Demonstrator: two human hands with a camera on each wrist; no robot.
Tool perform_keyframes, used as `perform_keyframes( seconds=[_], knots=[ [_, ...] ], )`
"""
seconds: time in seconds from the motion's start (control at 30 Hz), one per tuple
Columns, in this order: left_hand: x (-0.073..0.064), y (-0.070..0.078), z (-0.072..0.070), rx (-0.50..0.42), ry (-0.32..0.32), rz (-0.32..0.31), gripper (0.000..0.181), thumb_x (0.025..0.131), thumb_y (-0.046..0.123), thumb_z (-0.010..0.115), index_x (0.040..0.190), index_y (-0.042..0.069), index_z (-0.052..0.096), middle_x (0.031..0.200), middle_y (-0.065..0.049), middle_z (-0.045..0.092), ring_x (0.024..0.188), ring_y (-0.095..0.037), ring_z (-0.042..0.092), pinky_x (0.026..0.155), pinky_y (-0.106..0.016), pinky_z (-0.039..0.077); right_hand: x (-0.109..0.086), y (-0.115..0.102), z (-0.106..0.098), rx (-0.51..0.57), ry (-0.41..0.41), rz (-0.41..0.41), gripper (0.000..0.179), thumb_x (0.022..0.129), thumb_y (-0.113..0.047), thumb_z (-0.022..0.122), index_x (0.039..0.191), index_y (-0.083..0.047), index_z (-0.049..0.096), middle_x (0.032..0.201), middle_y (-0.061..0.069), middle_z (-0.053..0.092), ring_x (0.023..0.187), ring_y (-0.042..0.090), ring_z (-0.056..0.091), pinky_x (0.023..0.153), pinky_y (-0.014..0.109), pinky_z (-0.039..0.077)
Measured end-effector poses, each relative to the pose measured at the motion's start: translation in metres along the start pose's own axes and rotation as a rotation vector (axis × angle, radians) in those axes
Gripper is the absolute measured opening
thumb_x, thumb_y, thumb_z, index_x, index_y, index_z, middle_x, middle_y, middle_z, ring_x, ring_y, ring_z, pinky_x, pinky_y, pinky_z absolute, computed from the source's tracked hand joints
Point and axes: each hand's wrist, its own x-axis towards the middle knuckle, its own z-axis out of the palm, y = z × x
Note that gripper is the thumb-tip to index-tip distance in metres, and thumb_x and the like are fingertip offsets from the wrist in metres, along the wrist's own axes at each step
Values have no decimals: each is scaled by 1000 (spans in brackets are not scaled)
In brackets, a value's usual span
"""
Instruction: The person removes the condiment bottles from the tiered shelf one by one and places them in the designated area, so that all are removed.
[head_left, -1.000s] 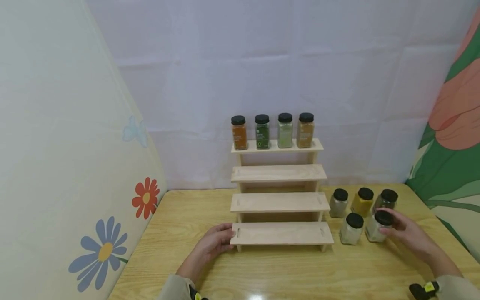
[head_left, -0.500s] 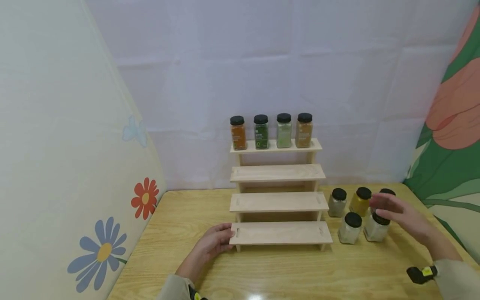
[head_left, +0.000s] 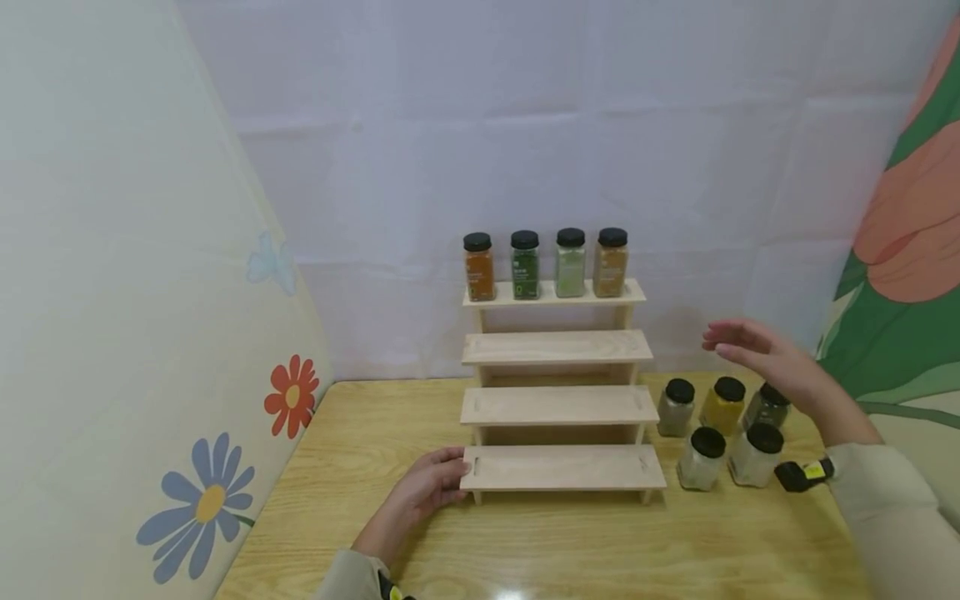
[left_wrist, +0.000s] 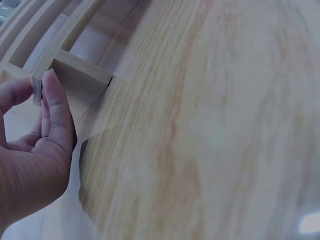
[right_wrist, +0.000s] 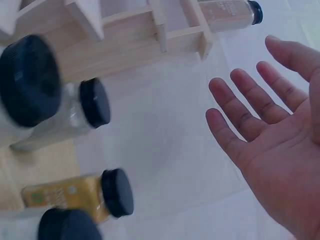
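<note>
A four-step style rack is avoided as a count: the pale wooden tiered spice rack (head_left: 558, 406) stands on the table, its lower shelves bare. My left hand (head_left: 427, 487) pinches the left end of its lowest shelf; the left wrist view shows thumb and fingers (left_wrist: 57, 107) on either side of the board's end. Raised in the air, my right hand (head_left: 776, 362) holds nothing, its fingers loosely extended. Below it on the table stand several black-lidded spice jars, among them a yellow one (head_left: 723, 408), a dark one (head_left: 767, 408) and a pale one (head_left: 755, 457).
Along the top shelf stand several more jars, including an orange-red one (head_left: 479, 271), a dark green one (head_left: 525, 268) and a tan one (head_left: 611, 265). A white cloth (head_left: 420, 167) hangs behind the table (head_left: 360, 433). Flower-printed panels (head_left: 210, 504) flank both sides.
My right hand has let go of the pale front jar and risen up and away, above the jars. The jar stays on the table. My left hand keeps its place on the rack.
</note>
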Motion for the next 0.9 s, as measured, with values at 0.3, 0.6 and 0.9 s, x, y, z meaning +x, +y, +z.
perform_keyframes(
  seconds=[0.3, 0.6, 0.9],
  knots=[
    [0, -1, 0, 0, 6, -9, 55, 96, 10, 65, 142, -8, 41, 107, -7, 68, 86, -14, 67, 68, -26, 58, 25, -19, 1, 21, -30, 37, 53, 106, -35, 53, 148, -6, 43, 137, 3, 58, 114, -6, 52, 109, 63, 33],
    [0, -1, 1, -15, -3, 0, 53, 95, 9, 64, 140, -8, 42, 101, -4, 69, 82, -12, 67, 66, -24, 57, 58, -36, 3, 65, -31, 40, 60, 105, -36, 55, 154, -8, 36, 150, 20, 46, 125, 11, 54, 113, 59, 33],
    [1, 0, 0, -16, -21, 3, 56, 96, 10, 64, 142, -10, 40, 102, -5, 69, 84, -13, 67, 67, -25, 57, 83, -52, 8, 89, -12, 23, 61, 105, -30, 55, 155, -3, 33, 153, 21, 41, 128, 17, 54, 113, 53, 37]
  ],
)
